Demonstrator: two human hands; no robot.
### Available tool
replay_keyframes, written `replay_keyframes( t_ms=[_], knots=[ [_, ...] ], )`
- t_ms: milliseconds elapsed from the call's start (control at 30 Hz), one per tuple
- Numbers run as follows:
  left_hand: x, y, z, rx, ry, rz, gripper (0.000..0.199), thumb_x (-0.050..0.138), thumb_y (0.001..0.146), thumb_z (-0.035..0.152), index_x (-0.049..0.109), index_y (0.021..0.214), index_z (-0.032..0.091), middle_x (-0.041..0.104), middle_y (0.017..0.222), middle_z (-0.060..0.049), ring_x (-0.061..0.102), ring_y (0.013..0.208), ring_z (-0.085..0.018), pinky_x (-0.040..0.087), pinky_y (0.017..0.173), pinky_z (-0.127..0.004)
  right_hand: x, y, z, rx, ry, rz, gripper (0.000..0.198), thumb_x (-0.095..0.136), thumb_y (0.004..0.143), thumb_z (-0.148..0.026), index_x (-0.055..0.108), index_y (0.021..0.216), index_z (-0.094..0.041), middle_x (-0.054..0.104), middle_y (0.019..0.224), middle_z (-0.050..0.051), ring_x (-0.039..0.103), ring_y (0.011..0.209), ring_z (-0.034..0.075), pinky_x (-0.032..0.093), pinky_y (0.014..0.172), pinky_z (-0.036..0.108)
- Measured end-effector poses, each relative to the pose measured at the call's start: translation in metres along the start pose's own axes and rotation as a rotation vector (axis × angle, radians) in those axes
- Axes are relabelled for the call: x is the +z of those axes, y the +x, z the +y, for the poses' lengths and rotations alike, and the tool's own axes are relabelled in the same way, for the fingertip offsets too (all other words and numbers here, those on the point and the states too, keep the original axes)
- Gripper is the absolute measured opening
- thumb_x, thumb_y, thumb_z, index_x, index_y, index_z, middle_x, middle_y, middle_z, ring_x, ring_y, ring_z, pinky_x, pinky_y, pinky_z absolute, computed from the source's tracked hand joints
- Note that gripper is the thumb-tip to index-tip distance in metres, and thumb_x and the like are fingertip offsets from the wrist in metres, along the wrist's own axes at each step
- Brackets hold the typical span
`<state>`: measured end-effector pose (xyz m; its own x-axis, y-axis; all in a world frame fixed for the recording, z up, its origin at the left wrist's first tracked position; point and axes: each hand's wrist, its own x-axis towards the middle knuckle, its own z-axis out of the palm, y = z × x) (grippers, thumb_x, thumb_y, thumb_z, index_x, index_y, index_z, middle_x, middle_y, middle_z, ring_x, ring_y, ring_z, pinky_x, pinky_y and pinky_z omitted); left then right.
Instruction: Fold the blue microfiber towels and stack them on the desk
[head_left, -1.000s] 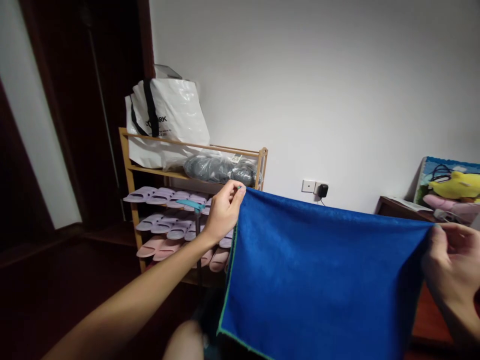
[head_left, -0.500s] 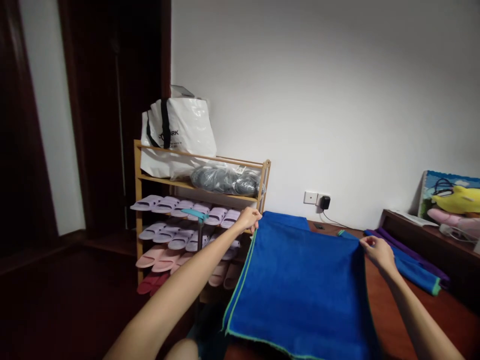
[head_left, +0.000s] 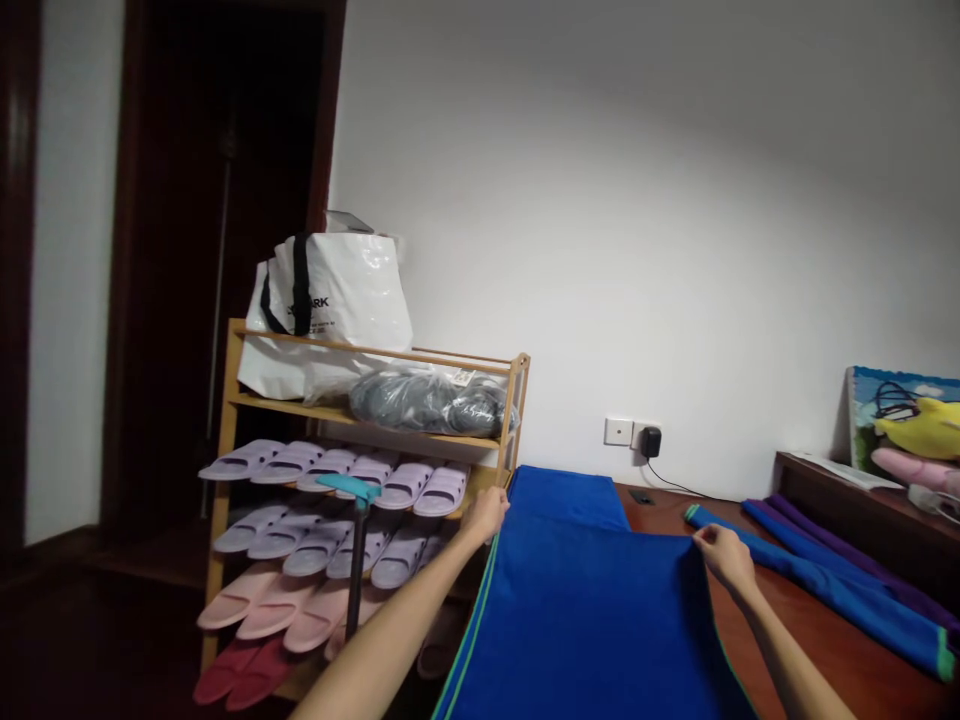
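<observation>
A blue towel (head_left: 592,610) with green stitched edges is stretched between my two hands over the table. My left hand (head_left: 486,514) pinches its far left corner, close to the shoe rack. At the far right corner, my right hand (head_left: 724,556) grips the cloth between thumb and fingers. The near end of the towel runs out of the bottom of the view. Behind it, another piece of blue cloth (head_left: 566,495) lies flat on the table; whether the two are joined I cannot tell.
A wooden rack (head_left: 517,400) with several slippers (head_left: 442,488) and a white bag (head_left: 337,290) stands left. A turquoise-topped pole (head_left: 358,560) rises before it. Rolled blue (head_left: 832,580) and purple cloths (head_left: 847,560) lie on the brown table (head_left: 660,510). A black plug (head_left: 650,442) sits in the wall socket.
The view has tilted up, so the rack and table sit lower in the picture. Both hands still hold the towel's corners, and its near edge has dropped out of sight.
</observation>
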<state>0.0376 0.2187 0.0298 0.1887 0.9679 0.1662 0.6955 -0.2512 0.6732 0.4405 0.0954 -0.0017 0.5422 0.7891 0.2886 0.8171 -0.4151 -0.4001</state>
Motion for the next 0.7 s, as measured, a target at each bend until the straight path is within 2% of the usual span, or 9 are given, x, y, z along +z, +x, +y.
replay_keyframes(
  t_ms=[133,200,267,333,367,433,533,700],
  knots=[
    [0.014,0.005,-0.005,0.025,0.226,0.048,0.014,0.05,0.086,0.017,0.064,0.085,0.02,0.066,0.078,-0.006,0.065,0.087,-0.024,0.047,0.072,-0.032,0.02,0.003,-0.011,-0.025,-0.109,-0.007,0.027,0.043,0.09,-0.037,0.059,0.098,-0.017,0.063,0.093,0.004,0.059,0.085,0.014,0.046,0.078,0.034],
    [0.026,-0.001,-0.003,0.09,0.302,0.049,0.023,0.047,0.086,0.014,0.062,0.103,0.02,0.066,0.098,-0.011,0.06,0.101,-0.027,0.045,0.081,-0.037,0.032,-0.001,-0.02,-0.087,-0.172,-0.008,0.024,0.04,0.091,-0.03,0.058,0.098,-0.016,0.063,0.097,0.007,0.058,0.091,0.018,0.044,0.083,0.039],
    [0.041,-0.01,0.001,0.2,0.35,0.028,0.034,0.044,0.087,0.015,0.056,0.118,0.02,0.059,0.117,-0.013,0.051,0.115,-0.027,0.039,0.093,-0.04,0.045,-0.008,-0.033,-0.162,-0.216,-0.002,0.029,0.033,0.091,-0.023,0.058,0.102,-0.014,0.061,0.104,0.013,0.055,0.102,0.025,0.039,0.089,0.045],
    [0.058,-0.019,0.005,0.329,0.37,-0.018,0.039,0.042,0.09,0.021,0.05,0.128,0.023,0.05,0.132,-0.01,0.041,0.126,-0.025,0.031,0.102,-0.039,0.06,-0.018,-0.045,-0.238,-0.228,0.0,0.038,0.025,0.091,-0.022,0.055,0.112,-0.012,0.057,0.116,0.019,0.049,0.114,0.03,0.032,0.095,0.05],
    [0.066,-0.022,0.005,0.391,0.383,-0.051,0.041,0.041,0.091,0.027,0.047,0.131,0.025,0.045,0.139,-0.009,0.036,0.13,-0.024,0.028,0.105,-0.039,0.068,-0.023,-0.05,-0.279,-0.221,-0.01,0.042,0.023,0.092,-0.025,0.052,0.12,-0.012,0.054,0.123,0.019,0.045,0.119,0.03,0.029,0.098,0.05],
    [0.08,-0.027,0.001,0.469,0.421,-0.116,0.046,0.037,0.094,0.037,0.041,0.138,0.024,0.034,0.147,-0.007,0.026,0.136,-0.024,0.023,0.109,-0.042,0.083,-0.031,-0.055,-0.362,-0.193,-0.068,0.048,0.023,0.093,-0.036,0.043,0.132,-0.018,0.045,0.137,0.013,0.037,0.128,0.027,0.026,0.104,0.045],
    [0.092,-0.03,-0.011,0.482,0.475,-0.156,0.053,0.025,0.096,0.047,0.035,0.142,0.023,0.026,0.151,-0.007,0.018,0.139,-0.025,0.016,0.11,-0.049,0.096,-0.034,-0.044,-0.403,-0.147,-0.201,0.057,0.023,0.09,-0.055,0.033,0.141,-0.03,0.033,0.146,0.0,0.028,0.135,0.019,0.027,0.107,0.039],
    [0.093,-0.03,-0.021,0.425,0.479,-0.11,0.06,0.02,0.093,0.058,0.033,0.143,0.028,0.025,0.151,-0.005,0.016,0.14,-0.027,0.013,0.11,-0.053,0.096,-0.027,-0.003,-0.285,-0.135,-0.304,0.07,0.016,0.085,-0.067,0.024,0.144,-0.03,0.021,0.151,0.001,0.012,0.14,0.018,0.017,0.112,0.046]
  ],
)
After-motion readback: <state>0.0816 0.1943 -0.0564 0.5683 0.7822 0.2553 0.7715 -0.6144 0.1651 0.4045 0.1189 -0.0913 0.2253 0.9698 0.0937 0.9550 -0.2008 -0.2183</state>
